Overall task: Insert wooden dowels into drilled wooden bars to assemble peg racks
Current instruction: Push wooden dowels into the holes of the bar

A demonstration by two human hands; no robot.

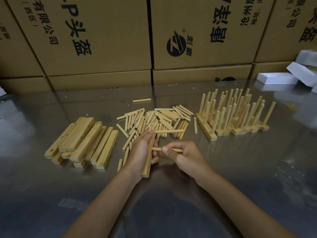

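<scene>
Brown cartons stacked behind the steel table carry black Chinese print, "有限公司" and "头盔" readable on the left one, and a round striped logo on the middle one. At the table's left lies a stack of drilled bars. The left hand is closed around one bar, held on edge, one peg already jutting from its far end. The right hand pinches a dowel, its tip meeting the bar's side. Loose dowels are strewn just beyond the hands. Finished racks stand to the right, white foam blocks farther back. Bare tabletop spreads toward the near edge.
</scene>
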